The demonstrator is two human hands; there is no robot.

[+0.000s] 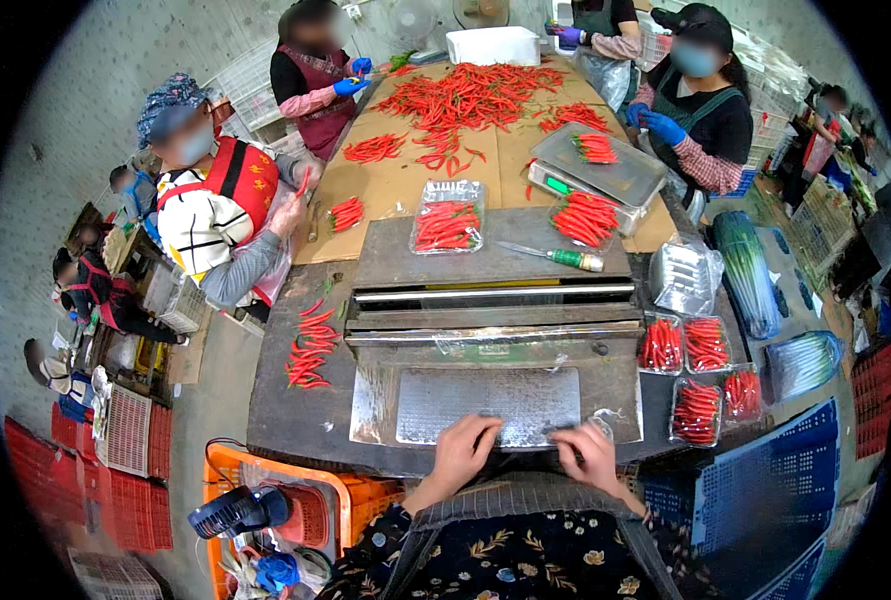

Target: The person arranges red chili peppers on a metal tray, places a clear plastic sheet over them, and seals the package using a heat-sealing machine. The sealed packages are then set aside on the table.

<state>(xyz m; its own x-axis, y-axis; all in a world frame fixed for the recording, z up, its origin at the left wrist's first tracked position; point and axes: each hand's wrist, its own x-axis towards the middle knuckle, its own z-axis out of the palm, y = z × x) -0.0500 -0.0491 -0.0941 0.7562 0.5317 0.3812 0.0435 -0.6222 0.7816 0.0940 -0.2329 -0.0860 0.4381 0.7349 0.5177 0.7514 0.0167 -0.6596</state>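
My left hand rests at the front edge of the wrapping machine's metal plate. Its fingers bend toward the right, the thumb stands apart, and nothing shows in it. Close by on the right, my right hand is over the same edge with fingers loosely curled and no object visible in it. A scrap of clear film lies beside it. Beyond the plate run the machine's metal rollers. On its rear top are a film-covered tray of red chillies, a green-handled knife and another chilli tray.
Several packed chilli trays and stacked clear trays sit at right. Loose chillies lie left; a large pile and a scale are farther back. Co-workers line both sides. An orange crate and blue crate flank me.
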